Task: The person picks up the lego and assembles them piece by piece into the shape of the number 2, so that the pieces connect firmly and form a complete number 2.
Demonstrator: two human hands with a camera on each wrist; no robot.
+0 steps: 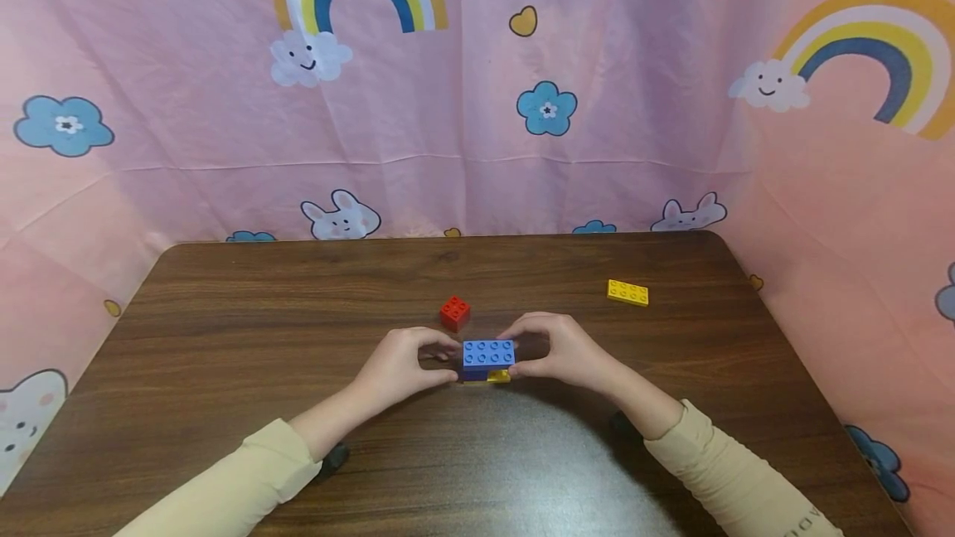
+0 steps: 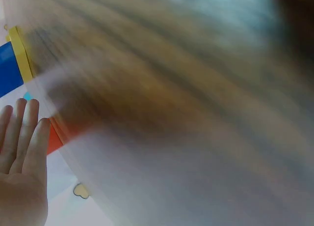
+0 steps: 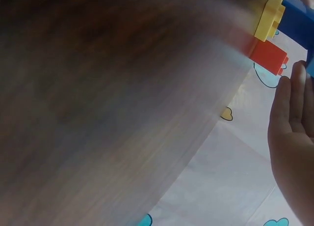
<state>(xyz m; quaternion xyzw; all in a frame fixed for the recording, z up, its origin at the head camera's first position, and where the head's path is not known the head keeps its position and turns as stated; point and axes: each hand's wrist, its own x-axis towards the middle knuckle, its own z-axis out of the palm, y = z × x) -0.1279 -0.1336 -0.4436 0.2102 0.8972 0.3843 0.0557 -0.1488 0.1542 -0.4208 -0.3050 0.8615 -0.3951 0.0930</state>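
Observation:
A light blue eight-stud brick [image 1: 488, 354] sits at the top of a small stack in the middle of the table. Below it are a dark blue brick [image 1: 474, 374] and a yellow base piece [image 1: 500, 375], partly hidden. My right hand [image 1: 561, 352] pinches the right end of the light blue brick, thumb in front, fingers behind. To the left of the stack is my left hand [image 1: 403, 365], fingers and thumb close to its side. The left wrist view shows that hand's fingers straight, apart from the dark blue brick [image 2: 9, 69].
A red four-stud brick [image 1: 455, 314] lies just behind the stack. Farther back on the right is a yellow eight-stud plate [image 1: 628, 292]. The brown wooden table [image 1: 298, 288] reaches back to a pink patterned curtain [image 1: 477, 131].

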